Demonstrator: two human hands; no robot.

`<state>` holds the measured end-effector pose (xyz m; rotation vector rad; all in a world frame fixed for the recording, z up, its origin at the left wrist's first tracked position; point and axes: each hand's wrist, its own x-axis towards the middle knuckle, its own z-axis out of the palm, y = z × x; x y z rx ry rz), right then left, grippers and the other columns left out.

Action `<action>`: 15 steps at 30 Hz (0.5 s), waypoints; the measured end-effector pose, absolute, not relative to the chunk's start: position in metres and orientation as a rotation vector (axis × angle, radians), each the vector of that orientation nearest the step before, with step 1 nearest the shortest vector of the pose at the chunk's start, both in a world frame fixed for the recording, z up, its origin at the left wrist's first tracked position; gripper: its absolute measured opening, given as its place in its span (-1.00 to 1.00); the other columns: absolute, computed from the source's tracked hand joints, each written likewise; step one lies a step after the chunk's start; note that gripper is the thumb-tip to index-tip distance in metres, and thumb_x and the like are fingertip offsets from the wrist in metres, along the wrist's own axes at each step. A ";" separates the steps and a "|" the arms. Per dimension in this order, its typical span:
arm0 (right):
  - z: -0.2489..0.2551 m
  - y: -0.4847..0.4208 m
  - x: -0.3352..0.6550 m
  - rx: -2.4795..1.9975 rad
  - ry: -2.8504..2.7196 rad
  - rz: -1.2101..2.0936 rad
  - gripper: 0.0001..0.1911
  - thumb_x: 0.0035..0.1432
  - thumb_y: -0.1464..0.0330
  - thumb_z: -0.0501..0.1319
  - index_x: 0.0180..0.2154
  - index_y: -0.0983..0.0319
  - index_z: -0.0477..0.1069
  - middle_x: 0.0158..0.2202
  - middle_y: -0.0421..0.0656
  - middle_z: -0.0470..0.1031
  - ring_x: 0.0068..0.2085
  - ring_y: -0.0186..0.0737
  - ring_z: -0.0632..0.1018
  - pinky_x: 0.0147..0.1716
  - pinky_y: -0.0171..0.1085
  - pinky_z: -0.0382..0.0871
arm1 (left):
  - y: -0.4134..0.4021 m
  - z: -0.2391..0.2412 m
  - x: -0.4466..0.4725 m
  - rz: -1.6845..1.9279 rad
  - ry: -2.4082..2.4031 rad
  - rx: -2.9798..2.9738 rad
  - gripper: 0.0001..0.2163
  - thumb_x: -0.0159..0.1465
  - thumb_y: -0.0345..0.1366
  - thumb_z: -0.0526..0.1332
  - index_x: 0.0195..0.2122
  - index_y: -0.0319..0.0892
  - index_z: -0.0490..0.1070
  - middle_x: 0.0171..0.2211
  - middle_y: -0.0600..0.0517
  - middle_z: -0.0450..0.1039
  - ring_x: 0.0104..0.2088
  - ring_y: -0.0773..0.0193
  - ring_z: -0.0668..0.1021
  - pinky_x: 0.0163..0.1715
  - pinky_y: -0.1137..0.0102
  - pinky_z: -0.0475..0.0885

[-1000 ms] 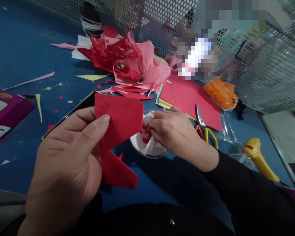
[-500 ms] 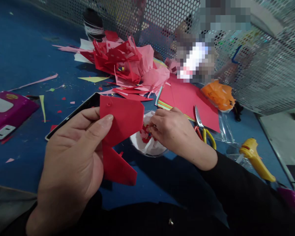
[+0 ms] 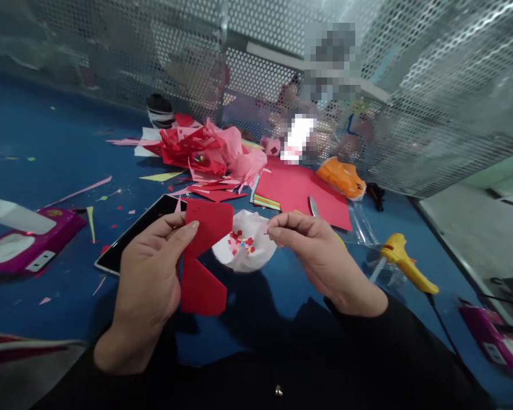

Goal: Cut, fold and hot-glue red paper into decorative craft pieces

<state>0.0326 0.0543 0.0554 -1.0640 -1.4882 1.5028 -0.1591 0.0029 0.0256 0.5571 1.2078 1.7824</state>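
Note:
My left hand (image 3: 147, 279) pinches a folded red paper piece (image 3: 205, 256) between thumb and fingers, holding it upright over the blue table. My right hand (image 3: 312, 253) hovers just right of a small white bowl (image 3: 245, 250) lined with white paper and holding red and pink paper bits. Its thumb and forefinger are pressed together in a pinch on something tiny that I cannot make out.
A dark tablet (image 3: 137, 230) lies behind my left hand. Red and pink paper scraps (image 3: 200, 151), red sheets (image 3: 299, 191), scissors (image 3: 314, 206), an orange lump (image 3: 342, 177), a yellow glue gun (image 3: 404, 267) and a purple device (image 3: 29, 250) lie around. Perforated metal screens stand behind.
My right hand has lifted out of the bowl with its fingers pinched. The camera has tilted up and back, so the hands and the table look smaller and lower.

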 end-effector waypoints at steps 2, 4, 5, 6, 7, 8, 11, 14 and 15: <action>0.055 0.046 0.040 -1.075 -1.402 1.516 -0.89 0.03 0.31 0.37 -0.40 0.22 0.55 -0.47 -0.26 0.48 -0.44 -0.39 0.39 -0.40 -0.35 0.30 | 0.003 0.028 -0.155 1.750 1.201 0.567 -0.80 0.00 -0.36 0.49 -0.31 -0.16 0.63 -0.37 0.01 0.67 -0.37 0.20 0.67 -0.25 0.37 0.63; 0.054 0.039 0.048 -1.078 -1.350 1.492 -0.89 0.02 0.31 0.37 -0.41 0.22 0.55 -0.47 -0.26 0.47 -0.43 -0.39 0.38 -0.38 -0.34 0.31 | 0.001 0.031 -0.147 1.720 1.206 0.605 -0.77 -0.04 -0.33 0.52 -0.33 -0.16 0.63 -0.38 0.03 0.66 -0.39 0.25 0.66 -0.28 0.43 0.62; 0.053 0.035 0.052 -1.077 -1.330 1.471 -0.89 0.02 0.31 0.38 -0.41 0.22 0.55 -0.47 -0.26 0.48 -0.42 -0.38 0.39 -0.37 -0.34 0.32 | 0.000 0.033 -0.142 1.705 1.215 0.643 -0.76 -0.05 -0.31 0.53 -0.33 -0.15 0.63 -0.38 0.04 0.66 -0.40 0.27 0.66 -0.29 0.46 0.61; 0.053 0.031 0.056 -1.076 -1.312 1.445 -0.90 0.03 0.31 0.38 -0.40 0.21 0.55 -0.45 -0.26 0.49 -0.41 -0.37 0.40 -0.36 -0.34 0.32 | 0.000 0.035 -0.137 1.689 1.224 0.692 -0.75 -0.05 -0.29 0.54 -0.32 -0.14 0.63 -0.36 0.05 0.66 -0.39 0.28 0.66 -0.29 0.47 0.60; 0.053 0.028 0.060 -1.074 -1.292 1.421 -0.90 0.03 0.31 0.39 -0.40 0.20 0.56 -0.44 -0.25 0.50 -0.39 -0.36 0.41 -0.34 -0.34 0.33 | -0.001 0.037 -0.131 1.674 1.231 0.744 -0.75 -0.03 -0.26 0.53 -0.30 -0.13 0.64 -0.34 0.05 0.67 -0.37 0.28 0.66 -0.28 0.46 0.61; 0.053 0.024 0.065 -1.068 -1.273 1.401 -0.91 0.04 0.31 0.39 -0.39 0.19 0.57 -0.43 -0.25 0.51 -0.38 -0.36 0.42 -0.33 -0.33 0.33 | -0.001 0.039 -0.125 1.660 1.239 0.798 -0.75 -0.01 -0.24 0.53 -0.29 -0.13 0.64 -0.31 0.05 0.67 -0.34 0.26 0.67 -0.26 0.44 0.61; 0.052 0.015 0.079 -1.017 -1.225 1.385 -0.95 0.07 0.31 0.39 -0.40 0.15 0.59 -0.34 -0.22 0.56 -0.28 -0.32 0.49 -0.23 -0.32 0.36 | -0.001 0.044 -0.107 1.611 1.275 0.952 -0.79 0.08 -0.21 0.48 -0.26 -0.11 0.65 -0.27 0.05 0.68 -0.28 0.21 0.68 -0.21 0.37 0.62; 0.050 0.009 0.089 -0.966 -1.186 1.400 -0.95 0.06 0.33 0.40 -0.44 0.14 0.59 -0.27 -0.21 0.58 -0.17 -0.29 0.52 -0.14 -0.32 0.37 | 0.001 0.047 -0.092 1.543 1.358 1.099 -0.84 0.12 -0.22 0.45 -0.27 -0.10 0.65 -0.27 0.04 0.68 -0.26 0.17 0.67 -0.24 0.36 0.61; 0.049 0.008 0.091 -0.958 -1.171 1.410 -0.94 0.06 0.33 0.40 -0.44 0.14 0.59 -0.29 -0.22 0.58 -0.19 -0.31 0.52 -0.16 -0.33 0.37 | 0.002 0.047 -0.088 1.525 1.381 1.137 -0.84 0.12 -0.23 0.44 -0.27 -0.11 0.65 -0.27 0.03 0.68 -0.25 0.17 0.67 -0.22 0.34 0.61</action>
